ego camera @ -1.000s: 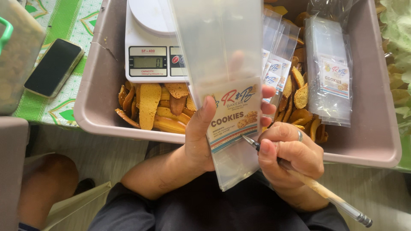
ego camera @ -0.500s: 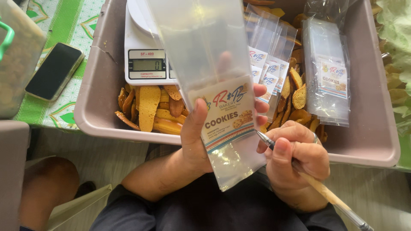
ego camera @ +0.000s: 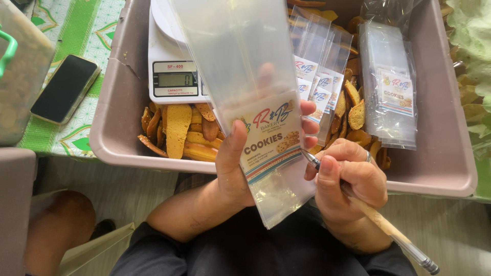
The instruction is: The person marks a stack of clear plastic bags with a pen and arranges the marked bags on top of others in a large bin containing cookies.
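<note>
The left hand point(ego camera: 235, 168) is clamped on a clear plastic bag point(ego camera: 245, 97) with a printed label, thumb on the front and fingers behind, holding it upright over the near edge of a mauve plastic tub point(ego camera: 445, 128). At about 3 o'clock from it, the right hand point(ego camera: 348, 179) is closed around a slim wooden-handled tool point(ego camera: 378, 222), whose metal tip touches the bag's right edge. Inside the tub, a white kitchen scale point(ego camera: 174, 76) stands at 10 o'clock from the bag, golden crisp biscuits point(ego camera: 179, 133) lie just below the scale, more labelled bags point(ego camera: 394, 92) sit at 2 o'clock, and a dark phone point(ego camera: 64, 89) lies on the table at 9 o'clock, outside the tub.
</note>
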